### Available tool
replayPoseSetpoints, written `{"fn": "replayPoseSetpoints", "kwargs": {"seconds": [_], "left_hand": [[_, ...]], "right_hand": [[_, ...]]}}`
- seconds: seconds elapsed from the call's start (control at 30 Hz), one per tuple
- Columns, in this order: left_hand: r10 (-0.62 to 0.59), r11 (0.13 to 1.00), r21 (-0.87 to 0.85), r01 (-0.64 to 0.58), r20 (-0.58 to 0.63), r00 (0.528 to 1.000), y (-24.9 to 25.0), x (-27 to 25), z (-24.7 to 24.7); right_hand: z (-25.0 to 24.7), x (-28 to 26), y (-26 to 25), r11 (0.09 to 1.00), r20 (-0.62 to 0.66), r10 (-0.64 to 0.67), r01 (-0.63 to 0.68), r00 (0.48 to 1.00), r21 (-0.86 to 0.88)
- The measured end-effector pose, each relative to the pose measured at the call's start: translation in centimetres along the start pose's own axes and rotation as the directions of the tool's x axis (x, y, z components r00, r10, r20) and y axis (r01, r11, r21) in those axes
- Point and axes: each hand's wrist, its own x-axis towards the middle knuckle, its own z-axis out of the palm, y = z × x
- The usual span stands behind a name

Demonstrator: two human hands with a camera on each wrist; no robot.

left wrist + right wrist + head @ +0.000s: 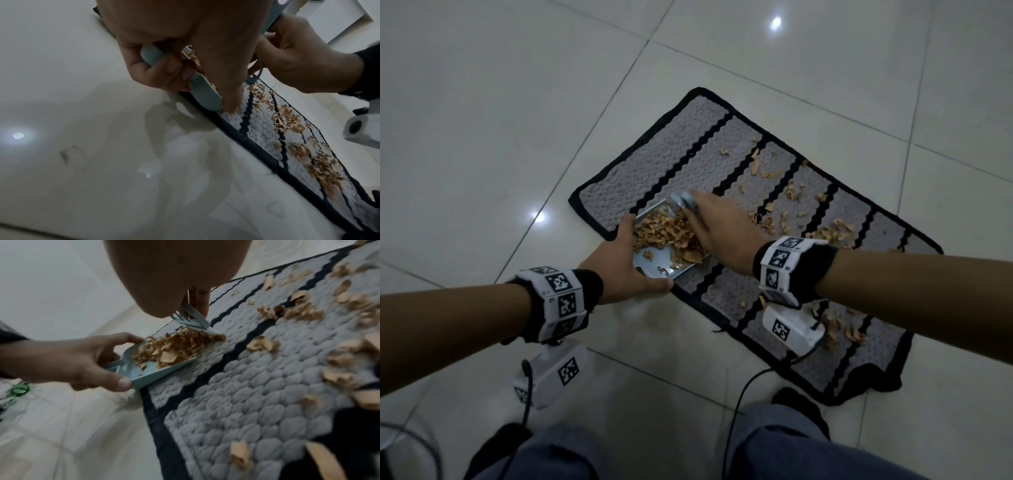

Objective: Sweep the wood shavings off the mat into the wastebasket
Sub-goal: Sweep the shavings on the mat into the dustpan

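A grey mat (640,161) with black stripes and a black border lies on the tiled floor. Tan wood shavings (828,233) are scattered over its right half. My left hand (626,263) grips a small light-blue dustpan (657,267) at the mat's near edge; a heap of shavings (664,233) fills it. My right hand (722,233) holds a small light-blue brush (685,200) over the pan's mouth. In the right wrist view the dustpan (148,371) rests tilted on the mat (236,386), and the brush (191,319) touches the pile. The left wrist view shows my fingers curled round the pan's handle (152,55).
The rim of a clear wastebasket (410,442) shows at the bottom left, near my left knee. Glossy white floor tiles (500,102) surround the mat. A black cable (736,407) trails from my right wrist camera across the floor. My knees are at the bottom edge.
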Motion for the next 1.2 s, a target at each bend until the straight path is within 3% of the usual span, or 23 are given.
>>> {"fn": "replayPoseSetpoints", "kwargs": {"seconds": [0.47,0.77,0.93,1.13,1.2], "left_hand": [[-0.008,0.992,-0.127,0.002,-0.047,0.999,-0.1,-0.3,1.3],[0.049,0.99,-0.125,-0.058,-0.072,0.996,1.0,-0.5,1.0],[0.148,0.977,-0.144,-0.16,-0.086,0.985,2.6,-0.1,0.5],[0.188,0.972,-0.131,-0.194,-0.057,0.981,4.1,1.1,-0.8],[0.205,0.975,-0.077,-0.207,-0.039,0.978,5.1,1.3,-1.8]], "right_hand": [[-0.5,-0.5,-2.0,0.993,0.031,0.0,-0.004,1.0,0.12],[-4.7,0.1,-0.3,0.957,-0.048,0.186,-0.171,0.981,0.233],[-8.3,-1.1,1.3,0.833,0.03,0.375,-0.351,0.927,0.429],[-10.7,-1.9,2.0,0.606,0.083,0.538,-0.454,0.839,0.653],[-11.2,-1.7,2.2,0.569,0.081,0.555,-0.449,0.828,0.689]]}}
